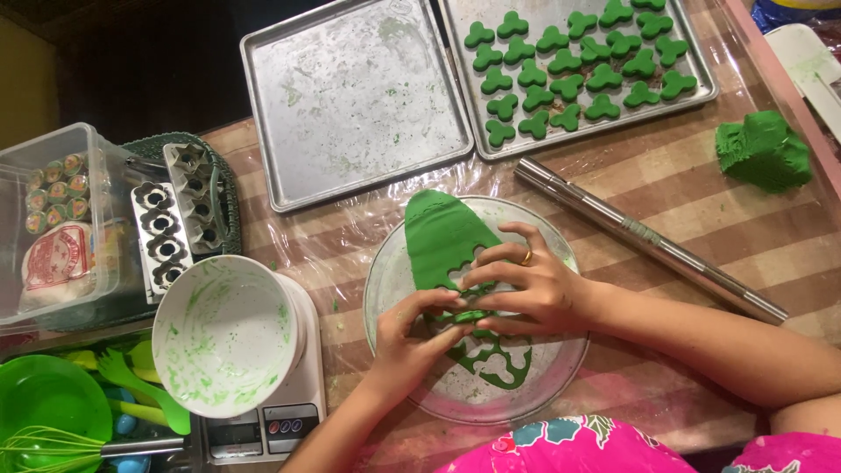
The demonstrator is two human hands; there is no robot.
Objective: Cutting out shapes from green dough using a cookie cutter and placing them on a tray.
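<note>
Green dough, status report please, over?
Both hands, left and right, pressing on green dough sheet over round glass plate. Rolling pin alongside, clear.

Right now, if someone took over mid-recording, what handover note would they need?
Left hand and right hand: both pressing together on the rolled green dough sheet, fingers closed around a spot near its cut edge; any cutter is hidden.
Sheet lies on a round glass plate, with cut-out scraps beside it.
Done: right baking tray holds many clover-shaped cookies.
Left: other baking tray has none; a dough lump waits; rolling pin rests alongside.
</note>
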